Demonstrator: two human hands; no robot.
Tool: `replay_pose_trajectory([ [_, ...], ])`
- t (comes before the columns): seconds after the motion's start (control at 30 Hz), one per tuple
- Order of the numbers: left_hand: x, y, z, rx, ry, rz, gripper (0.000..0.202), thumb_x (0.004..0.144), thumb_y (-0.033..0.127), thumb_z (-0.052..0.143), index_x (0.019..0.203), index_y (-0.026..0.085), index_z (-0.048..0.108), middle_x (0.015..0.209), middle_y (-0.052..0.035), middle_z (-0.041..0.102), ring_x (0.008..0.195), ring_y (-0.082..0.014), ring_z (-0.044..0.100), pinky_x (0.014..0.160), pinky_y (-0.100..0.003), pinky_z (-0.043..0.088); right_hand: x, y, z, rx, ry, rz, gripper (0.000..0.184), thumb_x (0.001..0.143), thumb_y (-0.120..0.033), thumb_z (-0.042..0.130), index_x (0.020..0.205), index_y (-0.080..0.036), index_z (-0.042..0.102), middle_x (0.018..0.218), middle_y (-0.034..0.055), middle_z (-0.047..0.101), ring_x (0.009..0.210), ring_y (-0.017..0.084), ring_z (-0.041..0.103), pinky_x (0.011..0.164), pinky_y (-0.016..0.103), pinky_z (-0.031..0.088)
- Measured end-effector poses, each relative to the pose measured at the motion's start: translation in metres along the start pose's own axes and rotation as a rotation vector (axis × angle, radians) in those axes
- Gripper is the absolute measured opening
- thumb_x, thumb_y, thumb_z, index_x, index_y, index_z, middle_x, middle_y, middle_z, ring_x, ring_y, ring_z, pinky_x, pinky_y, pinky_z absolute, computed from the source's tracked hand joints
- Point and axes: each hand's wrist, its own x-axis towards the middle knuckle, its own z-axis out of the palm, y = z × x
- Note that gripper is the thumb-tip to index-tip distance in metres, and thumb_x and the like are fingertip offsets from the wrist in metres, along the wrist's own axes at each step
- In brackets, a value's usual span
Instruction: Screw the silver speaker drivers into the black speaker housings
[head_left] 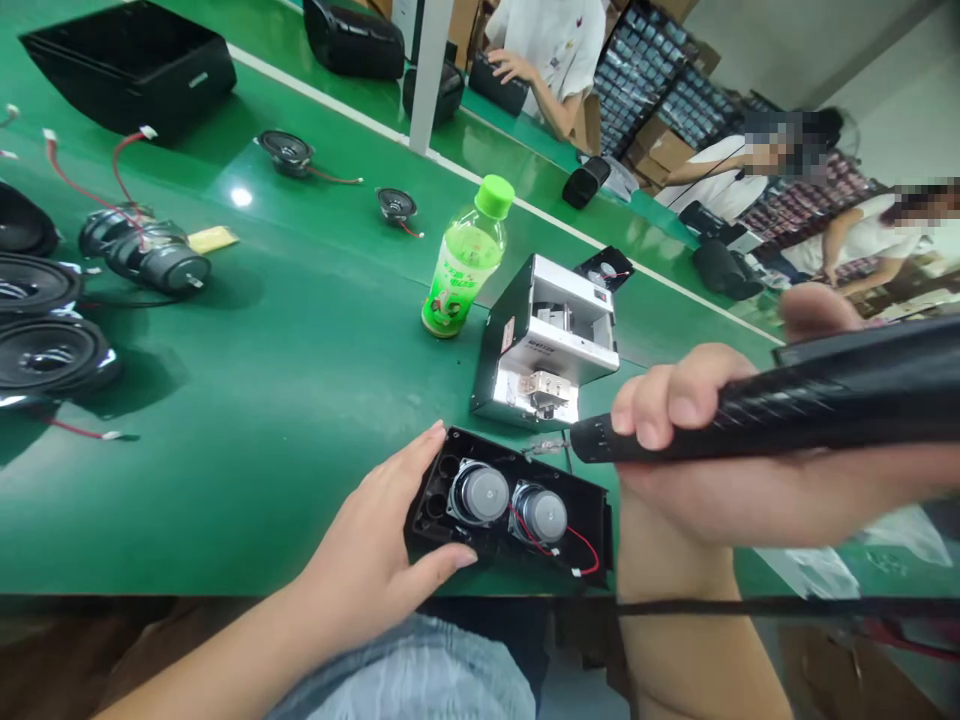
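Note:
A black speaker housing lies near the table's front edge, its inside facing up. Two round speaker drivers, one on the left and one on the right, sit in it with red wires. My left hand grips the housing's left end, thumb in front and fingers behind. In my right hand is a black electric screwdriver, held almost level. Its bit points left over the housing's back edge; whether it touches anything is unclear. Just behind stands a silver and black screw feeder.
A green-capped drink bottle stands behind the housing on the green table. Several loose speakers with wires lie at left, near a large black speaker box. Across the white line, people work. Clear plastic bags lie at right.

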Motion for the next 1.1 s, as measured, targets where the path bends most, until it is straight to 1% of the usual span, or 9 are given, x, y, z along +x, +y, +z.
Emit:
replay_pose_trajectory([
  [0.1, 0.001, 0.000, 0.000, -0.004, -0.003, -0.002, 0.102, 0.098, 0.053, 0.075, 0.177, 0.031, 0.013, 0.178, -0.0162, 0.040, 0.160, -0.0391, 0.048, 0.127, -0.062, 0.050, -0.014, -0.009, 0.020, 0.026, 0.032, 0.063, 0.051, 0.084, -0.077, 0.075, 0.107, -0.032, 0.072, 0.054, -0.0080, 0.061, 0.037, 0.016, 0.049, 0.041, 0.034, 0.050],
  [0.17, 0.001, 0.001, 0.000, -0.010, -0.007, 0.009, 0.103, 0.098, 0.054, 0.074, 0.177, 0.032, 0.012, 0.178, -0.0165, 0.040, 0.160, -0.0393, 0.048, 0.126, -0.063, 0.050, -0.019, -0.001, 0.032, 0.040, 0.066, 0.061, 0.056, 0.085, -0.083, 0.069, 0.104, -0.031, 0.072, 0.051, -0.0079, 0.060, 0.035, 0.016, 0.047, 0.039, 0.033, 0.047],
  [0.23, 0.001, 0.001, -0.001, -0.014, -0.011, 0.026, 0.102, 0.099, 0.056, 0.073, 0.177, 0.033, 0.011, 0.178, -0.0166, 0.040, 0.160, -0.0391, 0.048, 0.125, -0.063, 0.051, -0.021, 0.011, 0.038, 0.053, -0.002, 0.089, 0.058, 0.083, -0.086, 0.068, 0.101, -0.031, 0.072, 0.051, -0.0068, 0.062, 0.035, 0.017, 0.049, 0.039, 0.034, 0.048],
  [0.37, 0.003, 0.001, 0.000, -0.032, 0.005, 0.049, 0.103, 0.099, 0.059, 0.073, 0.178, 0.032, 0.012, 0.178, -0.0170, 0.041, 0.159, -0.0388, 0.049, 0.125, -0.062, 0.051, -0.020, 0.032, 0.037, 0.055, -0.095, 0.131, 0.058, 0.081, -0.087, 0.070, 0.097, -0.032, 0.074, 0.054, -0.0057, 0.066, 0.037, 0.017, 0.053, 0.042, 0.036, 0.050],
  [0.63, 0.007, 0.004, -0.001, -0.048, 0.023, 0.088, 0.102, 0.099, 0.062, 0.072, 0.177, 0.028, 0.016, 0.176, -0.0171, 0.043, 0.158, -0.0378, 0.050, 0.127, -0.058, 0.049, -0.016, 0.043, 0.040, -0.046, -0.014, 0.100, 0.061, 0.081, -0.094, 0.058, 0.095, -0.035, 0.065, 0.048, -0.0088, 0.053, 0.034, 0.018, 0.046, 0.037, 0.036, 0.039],
  [0.8, 0.009, 0.005, -0.004, -0.053, 0.012, 0.101, 0.104, 0.098, 0.064, 0.073, 0.177, 0.027, 0.017, 0.176, -0.0170, 0.044, 0.159, -0.0380, 0.049, 0.128, -0.058, 0.048, -0.007, 0.035, 0.036, -0.171, -0.134, 0.313, 0.055, 0.072, -0.085, 0.075, 0.086, -0.037, 0.054, 0.050, -0.0079, 0.047, 0.046, 0.028, 0.059, 0.041, 0.044, 0.049],
  [0.93, 0.010, 0.006, -0.004, -0.041, 0.016, 0.103, 0.102, 0.099, 0.065, 0.072, 0.177, 0.026, 0.018, 0.175, -0.0179, 0.045, 0.158, -0.0382, 0.051, 0.127, -0.058, 0.048, -0.013, 0.041, 0.043, -0.129, -0.015, 0.188, 0.058, 0.074, -0.093, 0.064, 0.089, -0.037, 0.058, 0.054, -0.0067, 0.045, 0.041, 0.023, 0.047, 0.039, 0.042, 0.041],
  [1.0, 0.011, 0.006, -0.004, -0.032, 0.019, 0.104, 0.103, 0.099, 0.066, 0.071, 0.176, 0.026, 0.018, 0.174, -0.0188, 0.046, 0.157, -0.0381, 0.052, 0.127, -0.058, 0.049, -0.017, 0.044, 0.047, -0.121, 0.027, 0.188, 0.061, 0.074, -0.096, 0.061, 0.089, -0.037, 0.059, 0.054, -0.0063, 0.048, 0.039, 0.022, 0.042, 0.039, 0.041, 0.038],
  [1.1, 0.010, 0.006, -0.003, -0.029, 0.025, 0.109, 0.103, 0.098, 0.068, 0.070, 0.176, 0.026, 0.018, 0.173, -0.0196, 0.047, 0.156, -0.0382, 0.052, 0.127, -0.058, 0.050, -0.016, 0.044, 0.048, -0.100, -0.038, 0.237, 0.061, 0.075, -0.097, 0.060, 0.086, -0.036, 0.058, 0.048, -0.0073, 0.050, 0.035, 0.022, 0.041, 0.037, 0.040, 0.037],
])
